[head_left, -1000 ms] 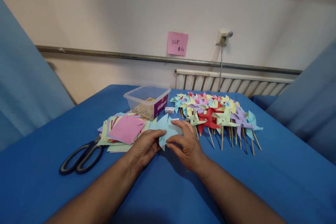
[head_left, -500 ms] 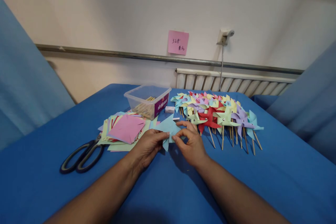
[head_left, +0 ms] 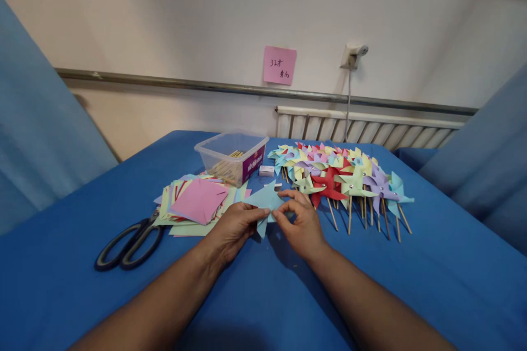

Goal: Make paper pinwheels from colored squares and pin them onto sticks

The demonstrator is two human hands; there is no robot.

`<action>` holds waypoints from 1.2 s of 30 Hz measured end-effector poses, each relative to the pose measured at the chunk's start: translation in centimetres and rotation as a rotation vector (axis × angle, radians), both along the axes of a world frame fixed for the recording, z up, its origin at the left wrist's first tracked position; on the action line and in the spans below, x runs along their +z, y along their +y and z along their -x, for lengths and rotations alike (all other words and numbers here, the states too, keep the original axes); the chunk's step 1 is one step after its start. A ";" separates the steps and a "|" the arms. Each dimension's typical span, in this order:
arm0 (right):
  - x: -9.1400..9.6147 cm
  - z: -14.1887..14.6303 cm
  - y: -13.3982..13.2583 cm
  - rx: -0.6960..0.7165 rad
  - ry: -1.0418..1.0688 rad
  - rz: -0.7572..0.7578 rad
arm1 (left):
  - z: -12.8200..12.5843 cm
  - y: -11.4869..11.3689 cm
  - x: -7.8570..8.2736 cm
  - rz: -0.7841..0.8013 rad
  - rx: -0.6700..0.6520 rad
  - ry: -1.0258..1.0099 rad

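Both of my hands pinch a light blue piece of paper (head_left: 262, 198) folded into points, held just above the blue cloth in the middle of the table. My left hand (head_left: 233, 228) grips its left side with thumb and fingers closed. My right hand (head_left: 300, 225) pinches its right side, fingers curled. A stack of coloured paper squares (head_left: 197, 203) lies just left of my hands, a pink sheet on top. A row of finished paper pinwheels on wooden sticks (head_left: 341, 181) lies to the right.
Black-handled scissors (head_left: 127, 244) lie at the left on the blue table cloth (head_left: 263, 296). A clear plastic box (head_left: 230, 156) holding sticks stands behind the paper stack, a small white box (head_left: 266, 170) beside it. A pink note (head_left: 279, 65) hangs on the wall.
The blue paper has been folded in from a wider flat shape to a smaller pointed one. My right hand's fingers curled from lying over the paper to pinching it.
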State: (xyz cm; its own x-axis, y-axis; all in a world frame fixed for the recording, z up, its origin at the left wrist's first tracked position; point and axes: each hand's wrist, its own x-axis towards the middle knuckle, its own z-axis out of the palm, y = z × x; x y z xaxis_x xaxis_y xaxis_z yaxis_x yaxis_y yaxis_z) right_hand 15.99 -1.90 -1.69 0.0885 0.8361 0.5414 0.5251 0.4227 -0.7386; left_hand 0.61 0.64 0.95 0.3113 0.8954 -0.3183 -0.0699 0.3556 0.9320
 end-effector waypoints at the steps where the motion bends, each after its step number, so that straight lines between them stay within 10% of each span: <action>1: 0.0 0.0 0.0 0.001 -0.005 -0.001 | 0.0 0.0 0.0 -0.007 0.003 0.011; 25: -0.1 0.2 -0.1 0.038 0.030 0.040 | -0.1 -0.2 0.2 -0.052 -0.004 0.100; 36: 0.3 -0.3 0.4 0.306 0.893 0.396 | 0.4 -0.5 0.9 -0.063 -0.223 0.044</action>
